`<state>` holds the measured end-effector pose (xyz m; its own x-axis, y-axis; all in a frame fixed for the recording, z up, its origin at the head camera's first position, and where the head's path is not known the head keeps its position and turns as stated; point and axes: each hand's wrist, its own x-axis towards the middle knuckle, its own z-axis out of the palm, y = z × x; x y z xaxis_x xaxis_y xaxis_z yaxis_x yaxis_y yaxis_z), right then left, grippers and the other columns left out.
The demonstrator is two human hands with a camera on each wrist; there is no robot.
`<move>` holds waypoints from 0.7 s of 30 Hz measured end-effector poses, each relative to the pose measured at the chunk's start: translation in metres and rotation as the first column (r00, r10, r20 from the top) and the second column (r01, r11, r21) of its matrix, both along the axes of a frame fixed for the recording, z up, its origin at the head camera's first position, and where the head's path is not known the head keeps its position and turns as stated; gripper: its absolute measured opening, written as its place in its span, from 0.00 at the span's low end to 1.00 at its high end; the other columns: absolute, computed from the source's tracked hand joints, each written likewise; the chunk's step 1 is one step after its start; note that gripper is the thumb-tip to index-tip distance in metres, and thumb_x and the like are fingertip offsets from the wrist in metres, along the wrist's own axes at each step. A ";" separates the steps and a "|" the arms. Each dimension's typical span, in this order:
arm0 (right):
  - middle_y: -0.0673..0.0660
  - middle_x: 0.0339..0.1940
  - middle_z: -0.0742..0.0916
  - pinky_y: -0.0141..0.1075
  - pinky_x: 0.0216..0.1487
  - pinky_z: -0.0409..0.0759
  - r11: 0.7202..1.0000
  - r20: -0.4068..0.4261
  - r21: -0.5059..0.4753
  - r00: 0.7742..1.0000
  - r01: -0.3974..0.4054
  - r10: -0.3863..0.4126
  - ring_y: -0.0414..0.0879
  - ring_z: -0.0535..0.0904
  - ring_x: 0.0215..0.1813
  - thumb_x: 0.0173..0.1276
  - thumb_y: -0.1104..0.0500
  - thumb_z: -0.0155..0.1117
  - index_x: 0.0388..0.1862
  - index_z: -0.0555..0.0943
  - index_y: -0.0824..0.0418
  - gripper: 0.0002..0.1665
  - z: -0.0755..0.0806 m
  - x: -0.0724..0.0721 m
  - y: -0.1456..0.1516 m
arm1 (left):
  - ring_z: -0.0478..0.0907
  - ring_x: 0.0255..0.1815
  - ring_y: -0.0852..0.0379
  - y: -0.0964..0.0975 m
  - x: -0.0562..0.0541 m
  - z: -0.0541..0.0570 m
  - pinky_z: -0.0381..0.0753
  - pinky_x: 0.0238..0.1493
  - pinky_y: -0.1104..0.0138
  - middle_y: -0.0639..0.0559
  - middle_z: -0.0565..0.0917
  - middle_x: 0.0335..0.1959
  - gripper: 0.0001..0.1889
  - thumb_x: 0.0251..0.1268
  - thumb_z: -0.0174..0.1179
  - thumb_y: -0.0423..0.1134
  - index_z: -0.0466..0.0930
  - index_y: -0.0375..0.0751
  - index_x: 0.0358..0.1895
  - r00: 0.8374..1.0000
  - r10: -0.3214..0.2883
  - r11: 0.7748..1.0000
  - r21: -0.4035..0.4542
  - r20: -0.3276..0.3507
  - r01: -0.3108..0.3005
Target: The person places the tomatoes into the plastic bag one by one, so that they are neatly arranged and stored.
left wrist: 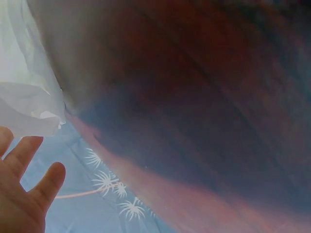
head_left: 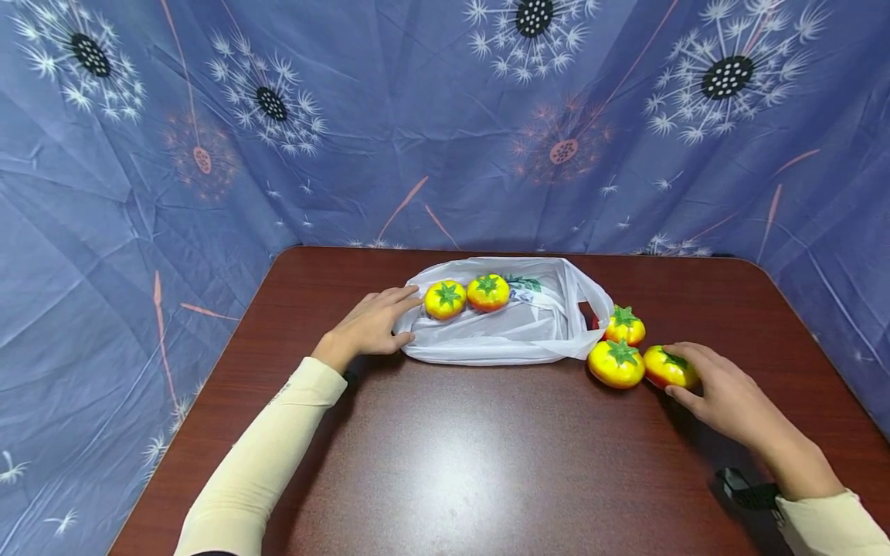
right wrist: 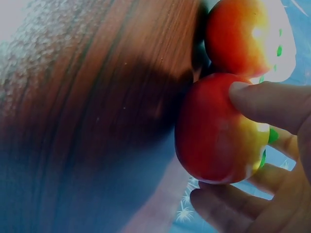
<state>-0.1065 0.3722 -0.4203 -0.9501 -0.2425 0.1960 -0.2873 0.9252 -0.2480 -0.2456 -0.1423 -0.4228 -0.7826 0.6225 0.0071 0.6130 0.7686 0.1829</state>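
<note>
A white plastic bag [head_left: 487, 351] lies flat on the table, with two glossy yellow-red tomatoes [head_left: 445, 300] with green leaf tops side by side at its left part. At the bag's left edge is my left hand [head_left: 375, 320], its fingers spread and fingertips right at the plastic; the left wrist view shows these fingers [left wrist: 48, 187] extended beside the bag. On the right, my right hand [head_left: 726, 394] grips a tomato [right wrist: 218, 131] between thumb and fingers. Beside it sit two more tomatoes [head_left: 616, 364], one behind the other, close to the bag's handle [head_left: 591, 293].
The dark wooden table [head_left: 445, 440] has a bright glare patch near its front. A blue curtain [head_left: 403, 116] with dandelion prints hangs behind it and along the sides. A red patch shows past the bag's handle.
</note>
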 end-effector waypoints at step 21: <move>0.69 0.56 0.80 0.61 0.48 0.72 0.999 -0.118 -0.054 0.993 0.001 -0.007 0.65 0.75 0.54 0.47 0.66 0.79 0.61 0.74 0.66 0.40 0.022 -0.012 0.009 | 0.60 0.78 0.47 -0.001 -0.001 -0.003 0.65 0.71 0.46 0.48 0.63 0.78 0.35 0.61 0.60 0.52 0.68 0.48 0.72 1.000 -0.003 1.000 0.012 -0.013 0.003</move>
<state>-0.1181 0.3815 -0.3988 -0.9204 -0.2251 0.3196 -0.3140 0.9127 -0.2616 -0.2461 -0.1433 -0.4258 -0.7807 0.6244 0.0245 0.6174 0.7648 0.1841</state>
